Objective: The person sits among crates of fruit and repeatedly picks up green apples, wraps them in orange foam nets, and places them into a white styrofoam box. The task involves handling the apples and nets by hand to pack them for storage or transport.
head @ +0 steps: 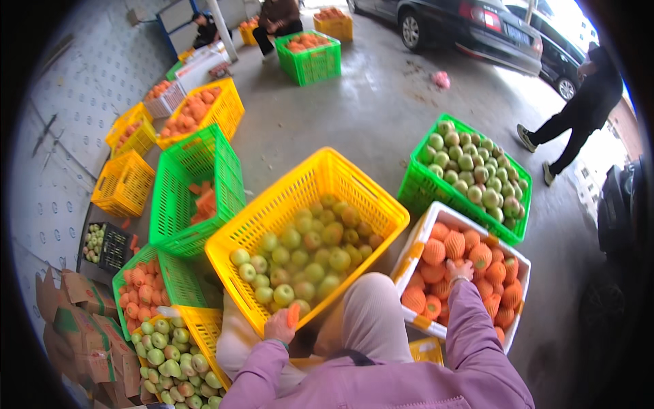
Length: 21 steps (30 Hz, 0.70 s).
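My left hand is closed around an orange foam net sleeve at the near edge of a yellow plastic crate. Green apples lie in that crate, which stands before my knees. My right hand reaches into a white foam box of fruits in orange foam nets. Its fingers rest among the netted fruits; whether they grip one is hard to tell.
A green crate of bare apples stands beyond the white box. At left are a green crate holding orange sleeves, more fruit crates and cardboard boxes. People and parked cars are farther off.
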Motion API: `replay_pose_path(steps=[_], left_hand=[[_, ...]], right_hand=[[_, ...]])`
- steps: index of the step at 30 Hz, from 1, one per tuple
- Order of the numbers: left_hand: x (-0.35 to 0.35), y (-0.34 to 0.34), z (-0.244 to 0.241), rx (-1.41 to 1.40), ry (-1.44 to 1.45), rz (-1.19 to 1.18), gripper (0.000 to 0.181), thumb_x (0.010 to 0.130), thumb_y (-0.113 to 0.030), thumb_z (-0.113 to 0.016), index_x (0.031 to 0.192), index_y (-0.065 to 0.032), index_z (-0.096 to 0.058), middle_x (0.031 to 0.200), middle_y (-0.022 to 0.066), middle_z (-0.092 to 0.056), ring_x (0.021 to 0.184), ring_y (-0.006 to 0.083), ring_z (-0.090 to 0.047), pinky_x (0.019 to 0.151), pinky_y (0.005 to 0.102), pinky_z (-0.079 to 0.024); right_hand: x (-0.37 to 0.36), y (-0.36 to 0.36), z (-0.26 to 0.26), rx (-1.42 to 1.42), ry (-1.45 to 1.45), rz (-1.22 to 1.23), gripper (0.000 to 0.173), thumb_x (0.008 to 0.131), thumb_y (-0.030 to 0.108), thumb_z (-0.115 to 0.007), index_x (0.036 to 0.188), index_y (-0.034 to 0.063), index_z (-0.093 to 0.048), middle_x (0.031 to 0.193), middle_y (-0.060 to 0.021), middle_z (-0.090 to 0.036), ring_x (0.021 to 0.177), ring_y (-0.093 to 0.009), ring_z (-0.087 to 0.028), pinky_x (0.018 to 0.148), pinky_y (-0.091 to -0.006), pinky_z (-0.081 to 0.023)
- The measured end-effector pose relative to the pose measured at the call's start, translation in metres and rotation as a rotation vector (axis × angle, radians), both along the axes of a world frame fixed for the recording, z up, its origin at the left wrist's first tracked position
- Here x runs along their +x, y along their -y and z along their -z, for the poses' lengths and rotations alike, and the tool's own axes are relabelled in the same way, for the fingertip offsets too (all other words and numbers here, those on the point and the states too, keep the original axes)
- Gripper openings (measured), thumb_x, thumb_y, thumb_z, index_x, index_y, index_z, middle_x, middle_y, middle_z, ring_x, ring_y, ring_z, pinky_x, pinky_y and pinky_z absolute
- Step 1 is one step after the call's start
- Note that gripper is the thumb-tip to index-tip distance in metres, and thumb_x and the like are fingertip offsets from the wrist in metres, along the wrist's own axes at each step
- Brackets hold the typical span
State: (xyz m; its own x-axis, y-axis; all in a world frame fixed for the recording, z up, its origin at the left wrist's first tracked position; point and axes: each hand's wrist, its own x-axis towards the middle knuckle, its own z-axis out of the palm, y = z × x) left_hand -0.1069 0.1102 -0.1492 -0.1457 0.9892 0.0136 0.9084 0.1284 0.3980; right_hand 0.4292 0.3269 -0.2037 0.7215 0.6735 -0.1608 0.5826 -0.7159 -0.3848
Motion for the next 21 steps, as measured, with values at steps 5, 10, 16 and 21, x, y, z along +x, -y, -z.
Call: replay_pose_path(steps=[5,10,16,21], left_hand=[[0.013,0.021,0.002,0.157,0.048,-0.159,0.014,0.081,-0.019,-0.059,0.089,-0.0079,-0.055,0.086,0.0136,-0.058,0.083,0.0359,-0.056,0.074,0.0457,-0.045],[0.036,0.050,-0.006,0.421,0.095,-0.320,0.013,0.082,-0.014,-0.058,0.090,-0.0048,-0.055,0.082,0.0144,-0.055,0.080,0.0360,-0.054,0.071,0.0457,-0.043],[0.062,0.063,-0.016,0.285,0.769,-0.345,0.019,0.090,-0.014,-0.054,0.105,-0.0034,-0.057,0.081,0.0076,-0.057,0.067,0.0189,-0.056,0.059,0.0299,-0.047],[0.096,0.027,-0.075,-0.200,1.281,-0.257,0.034,0.089,-0.021,-0.061,0.117,-0.0038,-0.052,0.087,0.0031,-0.059,0.073,0.0103,-0.058,0.064,0.0237,-0.049]], right_hand=[[-0.023,-0.020,-0.032,-0.261,-0.044,0.002,0.081,0.063,0.033,-0.078,0.128,0.0086,-0.036,0.129,-0.0215,-0.045,0.121,-0.038,-0.044,0.101,-0.0440,-0.040],[-0.008,0.015,-0.041,-0.075,-0.159,-0.094,0.074,0.065,0.028,-0.075,0.125,0.0079,-0.036,0.124,-0.0214,-0.047,0.110,-0.040,-0.052,0.094,-0.0425,-0.045],[-0.010,0.093,-0.072,0.342,-1.153,0.047,0.054,0.076,0.026,-0.064,0.122,0.0105,-0.041,0.119,-0.0107,-0.050,0.102,-0.028,-0.057,0.080,-0.0469,-0.051],[-0.103,0.141,-0.145,0.203,-1.878,-0.299,0.056,0.078,0.023,-0.064,0.129,0.0120,-0.041,0.123,-0.0091,-0.050,0.111,-0.028,-0.053,0.085,-0.0477,-0.049]])
